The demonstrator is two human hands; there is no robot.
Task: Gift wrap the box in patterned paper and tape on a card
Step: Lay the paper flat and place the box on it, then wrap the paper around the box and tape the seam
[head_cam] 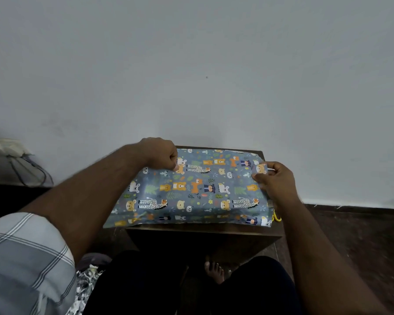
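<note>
While the box lies long-axis across the table, I pinch paper at both ends. Left hand grips the far-left edge; right hand pinches the right flap.

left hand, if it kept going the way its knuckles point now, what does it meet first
The left hand points down onto the patterned paper it pinches, so the paper comes first; depth is hard to judge.

We have only one view, from a camera worn on the person's head. It looks forward and down, close above a small dark table that stands against a pale wall. The wide lens bends the edges. Both forearms enter from below, and the floor shows at right.
</note>
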